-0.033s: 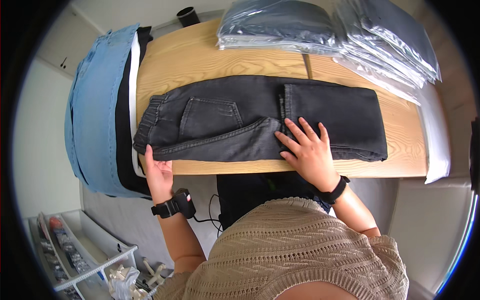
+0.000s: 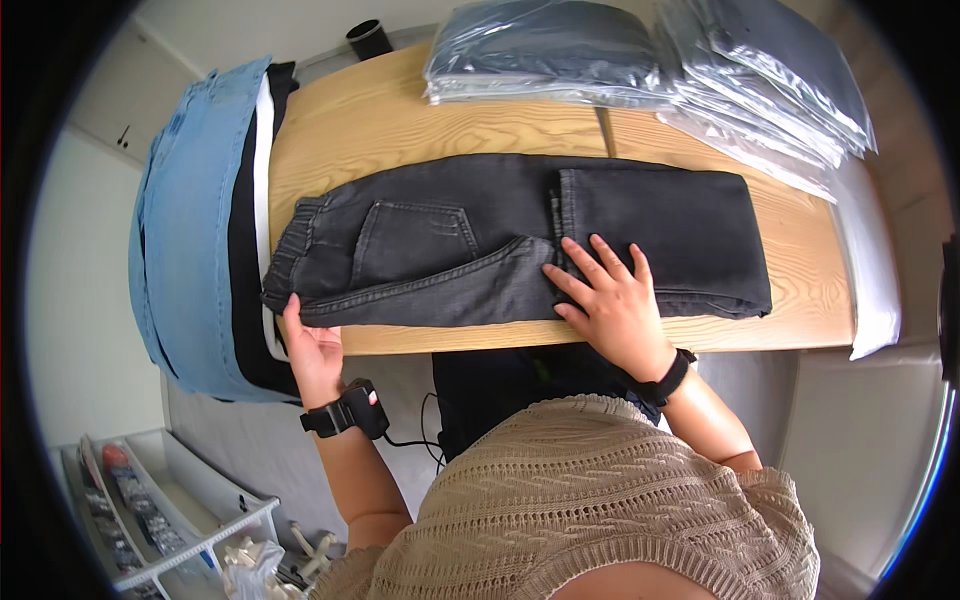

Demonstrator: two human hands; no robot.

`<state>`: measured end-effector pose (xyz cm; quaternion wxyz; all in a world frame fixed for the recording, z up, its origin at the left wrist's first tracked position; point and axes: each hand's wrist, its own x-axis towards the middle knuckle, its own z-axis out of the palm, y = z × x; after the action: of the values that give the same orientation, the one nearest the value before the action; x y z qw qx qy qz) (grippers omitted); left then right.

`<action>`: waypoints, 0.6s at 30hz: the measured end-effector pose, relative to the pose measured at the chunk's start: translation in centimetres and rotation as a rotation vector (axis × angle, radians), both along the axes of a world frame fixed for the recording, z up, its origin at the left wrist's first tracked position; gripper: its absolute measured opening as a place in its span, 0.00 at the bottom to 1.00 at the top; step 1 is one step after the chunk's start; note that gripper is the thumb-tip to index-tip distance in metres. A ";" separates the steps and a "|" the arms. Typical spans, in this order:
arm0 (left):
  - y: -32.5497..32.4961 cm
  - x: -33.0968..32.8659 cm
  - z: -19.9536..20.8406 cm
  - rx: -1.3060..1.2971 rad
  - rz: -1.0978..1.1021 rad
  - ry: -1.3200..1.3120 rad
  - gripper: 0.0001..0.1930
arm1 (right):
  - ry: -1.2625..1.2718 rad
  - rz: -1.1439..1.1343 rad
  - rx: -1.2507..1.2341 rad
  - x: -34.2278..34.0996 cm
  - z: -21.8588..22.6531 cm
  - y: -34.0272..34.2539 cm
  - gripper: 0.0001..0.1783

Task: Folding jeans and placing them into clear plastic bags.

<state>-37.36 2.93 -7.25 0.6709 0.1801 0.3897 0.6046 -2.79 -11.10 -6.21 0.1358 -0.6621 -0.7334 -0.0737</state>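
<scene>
A pair of black jeans (image 2: 420,240) lies lengthwise on the wooden table, its elastic waistband to the left and the legs folded back over themselves on the right. A stitched back pocket (image 2: 415,243) faces up. At the near corner of the waistband, my left hand (image 2: 316,352) pinches the edge, thumb on top and the other fingers partly hidden under the cloth. My right hand (image 2: 618,310) rests flat with fingers spread, near the hem of the folded-back leg.
Blue denim garments (image 2: 195,240) are piled at the table's left end, with black and white cloth beside them. Clear-bagged garments (image 2: 545,50) and another bagged stack (image 2: 770,85) stand along the back. A black cup (image 2: 369,40) is behind the table (image 2: 400,110). A divided white bin (image 2: 190,480) sits lower left.
The whole view has shifted slightly. Both hands keep their places on the jeans.
</scene>
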 end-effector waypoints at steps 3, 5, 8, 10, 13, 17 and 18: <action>1.2 2.0 3.4 0.063 -0.015 -0.011 0.18 | 0.009 -0.008 0.032 0.5 -0.5 -0.1 0.23; 1.8 5.1 7.4 0.126 -0.031 0.020 0.17 | 0.004 -0.011 0.046 0.7 -0.7 -0.2 0.23; 0.9 11.7 13.8 0.423 -0.055 0.096 0.14 | 0.026 -0.005 0.063 0.6 -0.5 -0.3 0.22; -0.5 17.8 16.4 0.577 -0.090 0.182 0.13 | 0.033 -0.015 0.065 0.8 -0.9 -0.5 0.22; -4.3 26.3 16.6 0.756 -0.518 0.327 0.16 | 0.105 -0.016 0.079 1.1 -1.7 -0.6 0.21; -6.8 28.5 15.5 0.869 -1.075 0.468 0.20 | 0.481 0.041 0.353 0.2 -1.7 -0.3 0.21; -6.2 28.5 14.3 0.912 -1.018 0.510 0.19 | 0.481 0.012 0.362 0.5 -2.1 -0.5 0.21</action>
<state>-8.89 -3.30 7.09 0.6157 0.7358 0.1111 0.2592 -2.31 -11.59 -8.31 0.4220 -0.6211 -0.6590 -0.0434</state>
